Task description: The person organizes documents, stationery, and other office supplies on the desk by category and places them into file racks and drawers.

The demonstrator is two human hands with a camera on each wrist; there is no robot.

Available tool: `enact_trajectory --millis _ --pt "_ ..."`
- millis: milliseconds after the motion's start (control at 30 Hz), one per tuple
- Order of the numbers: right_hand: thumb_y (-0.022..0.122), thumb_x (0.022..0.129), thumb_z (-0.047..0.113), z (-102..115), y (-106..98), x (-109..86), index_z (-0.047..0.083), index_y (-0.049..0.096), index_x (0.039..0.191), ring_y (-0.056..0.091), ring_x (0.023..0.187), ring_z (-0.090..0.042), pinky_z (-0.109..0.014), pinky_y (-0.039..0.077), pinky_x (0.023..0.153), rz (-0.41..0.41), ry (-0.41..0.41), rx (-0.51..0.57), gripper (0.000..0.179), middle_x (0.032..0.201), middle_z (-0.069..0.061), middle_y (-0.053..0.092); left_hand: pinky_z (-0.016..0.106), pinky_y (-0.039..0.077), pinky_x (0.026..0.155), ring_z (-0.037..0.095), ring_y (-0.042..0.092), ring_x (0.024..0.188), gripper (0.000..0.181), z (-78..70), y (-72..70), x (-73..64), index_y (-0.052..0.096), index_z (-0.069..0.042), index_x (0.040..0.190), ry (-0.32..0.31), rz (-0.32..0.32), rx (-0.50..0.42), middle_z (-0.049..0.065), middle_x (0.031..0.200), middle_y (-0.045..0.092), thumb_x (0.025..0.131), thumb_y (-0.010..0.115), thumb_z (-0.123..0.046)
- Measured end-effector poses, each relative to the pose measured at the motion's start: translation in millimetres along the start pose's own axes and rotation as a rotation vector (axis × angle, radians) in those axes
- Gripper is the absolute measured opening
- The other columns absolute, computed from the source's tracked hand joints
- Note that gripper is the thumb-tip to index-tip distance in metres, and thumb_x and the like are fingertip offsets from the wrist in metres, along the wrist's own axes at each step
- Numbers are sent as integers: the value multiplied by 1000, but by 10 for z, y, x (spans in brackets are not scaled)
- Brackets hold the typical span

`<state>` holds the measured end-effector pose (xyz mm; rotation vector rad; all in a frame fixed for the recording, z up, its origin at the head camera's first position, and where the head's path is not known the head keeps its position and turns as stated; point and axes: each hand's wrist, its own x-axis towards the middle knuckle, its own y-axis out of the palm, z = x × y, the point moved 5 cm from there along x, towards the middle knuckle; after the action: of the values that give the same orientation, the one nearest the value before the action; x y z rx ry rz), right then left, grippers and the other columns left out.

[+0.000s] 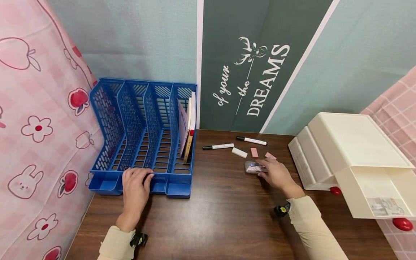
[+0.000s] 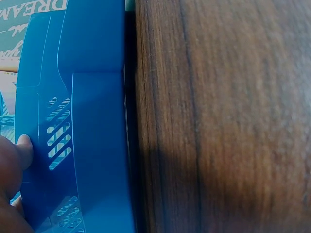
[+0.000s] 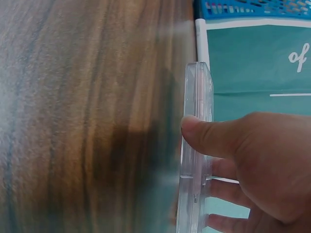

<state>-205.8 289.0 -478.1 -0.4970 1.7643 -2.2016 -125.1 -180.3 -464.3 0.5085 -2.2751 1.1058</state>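
I logged the left hand's fingers pinching the blue rack by its front, the right hand's pinching a clear case at the desk, books already racked, and two markers plus three small blocks seemingly left to stow.

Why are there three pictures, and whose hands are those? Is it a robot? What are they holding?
No robot here, just a person working barehanded. The big picture comes from a camera worn on the head, looking down. The two smaller ones come from cameras on the wrists, so things look sideways and very close. On the brown table are a blue rack with books, a cream drawer box, two markers, a white block and two pink blocks. The left hand grips the rack's front edge. The right hand pinches a clear case.
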Motion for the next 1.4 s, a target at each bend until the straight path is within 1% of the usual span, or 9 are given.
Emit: enact_trajectory --millis 167,267,600,700,800,933,1100,1233,1400 --pt "85 81 11 39 -107 -25 1 67 127 65 106 -40 -56 53 80 -40 -33 -13 50 118 -23 66 60 30 107 38 56 98 12 -4 0 2 74 1 94 -3 2 -2 17 93 74 83 79 4" --pt "85 81 11 72 -188 -43 2 67 126 65 108 -41 -57 53 80 -50 -43 -22 49 118 -23 66 60 30 107 38 56 99 11 -1 -1 2 74 0 94 -10 8 0 17 94 74 84 78 4" --pt "83 83 12 174 -469 -122 4 66 129 64 109 -46 -60 51 85 -17 -44 -58 51 126 -27 64 60 31 106 38 56 97 10 -3 1 21 73 0 94 0 17 4 18 94 74 85 78 3" --pt "84 82 13 215 -561 -164 4 66 129 65 105 -44 -58 52 82 -28 -67 -68 51 123 -26 66 60 31 107 38 56 98 10 -5 3 27 73 0 94 1 14 2 18 94 74 86 78 3" --pt "85 80 13 248 -649 -206 4 67 128 66 96 -41 -56 52 76 -50 -94 -87 52 112 -20 68 60 30 107 38 56 98 10 0 3 30 73 0 94 -3 12 3 17 94 74 86 78 3" --pt "87 77 11 285 -745 -264 5 68 126 66 90 -37 -55 52 73 -80 -117 -99 53 102 -15 67 60 30 107 38 56 98 10 4 5 25 73 0 94 -6 16 9 18 94 74 86 78 3" --pt "88 76 11 331 -852 -336 5 68 126 66 92 -35 -53 53 75 -79 -117 -100 54 102 -14 68 60 30 107 39 56 99 11 -2 5 6 74 0 94 -15 24 16 18 94 74 85 78 3" --pt "87 78 10 376 -966 -384 4 68 127 66 96 -36 -55 53 79 -63 -115 -83 53 106 -15 68 60 30 108 38 56 99 11 -4 2 1 74 1 95 -19 24 17 18 94 74 85 79 3" --pt "87 75 8 434 -1128 -462 3 68 126 67 94 -36 -55 53 77 -86 -141 -91 54 106 -14 69 60 30 107 39 56 98 12 -6 -2 -2 74 1 94 -8 14 11 18 93 74 84 79 4"
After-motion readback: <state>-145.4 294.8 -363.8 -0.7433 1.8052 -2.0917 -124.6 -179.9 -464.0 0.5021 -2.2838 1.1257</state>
